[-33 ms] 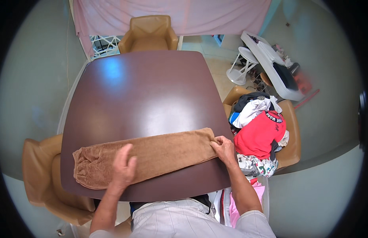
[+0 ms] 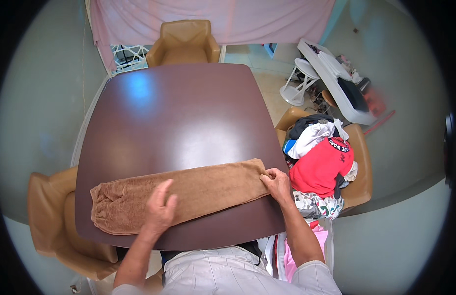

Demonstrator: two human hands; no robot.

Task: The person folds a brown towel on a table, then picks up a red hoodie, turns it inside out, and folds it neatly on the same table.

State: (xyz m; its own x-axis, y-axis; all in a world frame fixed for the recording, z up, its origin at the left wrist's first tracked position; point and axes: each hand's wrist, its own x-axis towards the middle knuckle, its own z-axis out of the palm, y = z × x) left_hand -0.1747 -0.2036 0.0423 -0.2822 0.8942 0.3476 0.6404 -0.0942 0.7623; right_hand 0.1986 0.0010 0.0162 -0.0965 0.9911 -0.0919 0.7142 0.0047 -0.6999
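Note:
A pair of brown plush trousers point(image 2: 208, 189) lies folded lengthwise into a long strip across the near part of the dark table point(image 2: 188, 118). Its wider, gathered elastic end is at the left, the narrower end at the right. My right hand point(image 2: 277, 186) pinches the right end's edge between thumb and fingers. Over the left-middle of the cloth is my left hand point(image 2: 160, 209), thumb and fingers apart, holding nothing; whether it touches the fabric I cannot tell.
A tan armchair point(image 2: 363, 162) at the right carries a heap of clothes, a red shirt point(image 2: 316, 167) on top. More garments point(image 2: 292, 255) lie below it beside me. Other tan armchairs stand at the left point(image 2: 46, 211) and far side point(image 2: 186, 42). A white stool point(image 2: 299, 81) is farther right.
My left hand has shifted slightly to the right above the trousers. My right hand keeps its pinch at the right end, and the cloth lies as before.

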